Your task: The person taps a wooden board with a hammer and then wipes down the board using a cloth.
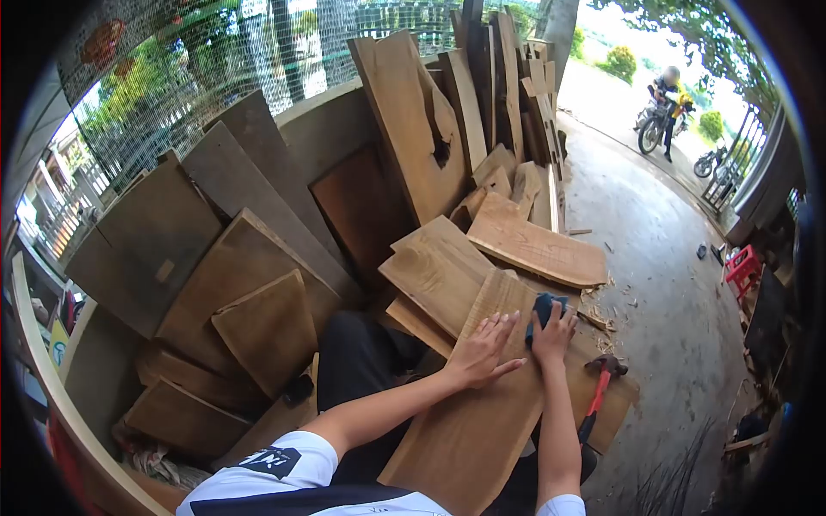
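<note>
A long wooden board (469,430) lies across my lap, tilted away from me. My left hand (483,353) rests flat on its surface with the fingers spread and the thumb apart. Close beside it, my right hand (552,334) is closed around a dark blue, cloth-like pad (542,311) near the board's right edge. Whether the pad is folded cloth or something else, I cannot tell. A hammer (605,378) with a red and black handle lies to the right of my right hand, on another wooden board (624,408).
Wooden planks (413,120) lean against the low wall, and more boards (267,327) stand at the left. Wood shavings (602,322) litter the concrete floor (654,284). A red plastic stool (742,273) stands at the right. Farther off, a person (667,95) is by a motorbike (651,129).
</note>
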The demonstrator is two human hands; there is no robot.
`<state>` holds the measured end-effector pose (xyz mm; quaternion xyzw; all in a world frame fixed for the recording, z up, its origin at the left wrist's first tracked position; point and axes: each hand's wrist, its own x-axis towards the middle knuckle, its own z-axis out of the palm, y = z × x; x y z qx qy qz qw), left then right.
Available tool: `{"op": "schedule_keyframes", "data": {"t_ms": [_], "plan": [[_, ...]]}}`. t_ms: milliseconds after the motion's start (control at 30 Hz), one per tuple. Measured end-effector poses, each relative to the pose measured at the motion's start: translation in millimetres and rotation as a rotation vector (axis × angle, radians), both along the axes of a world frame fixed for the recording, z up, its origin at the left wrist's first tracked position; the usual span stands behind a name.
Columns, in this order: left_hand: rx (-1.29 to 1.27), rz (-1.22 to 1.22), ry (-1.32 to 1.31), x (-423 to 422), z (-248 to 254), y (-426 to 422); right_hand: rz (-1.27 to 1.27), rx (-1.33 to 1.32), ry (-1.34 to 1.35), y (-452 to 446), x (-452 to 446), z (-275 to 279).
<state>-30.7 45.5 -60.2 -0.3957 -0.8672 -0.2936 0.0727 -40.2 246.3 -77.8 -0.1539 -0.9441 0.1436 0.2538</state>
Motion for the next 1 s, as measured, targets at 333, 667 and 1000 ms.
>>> {"op": "schedule_keyframes", "data": {"t_ms": [333,667,1000], "plan": [[0.141,0.447,-0.006,-55.0,-12.7,21.6,0.195,-0.017,-0.157,-84.9,80.6,13.7],[0.048,0.305,0.110,-126.4,-34.5,54.6,-0.162,0.048,-0.006,-15.7,28.3,-3.1],[0.013,0.313,0.112,-126.8,-24.8,46.9,0.364,0.005,-0.136,-64.4,84.5,12.3]]}}
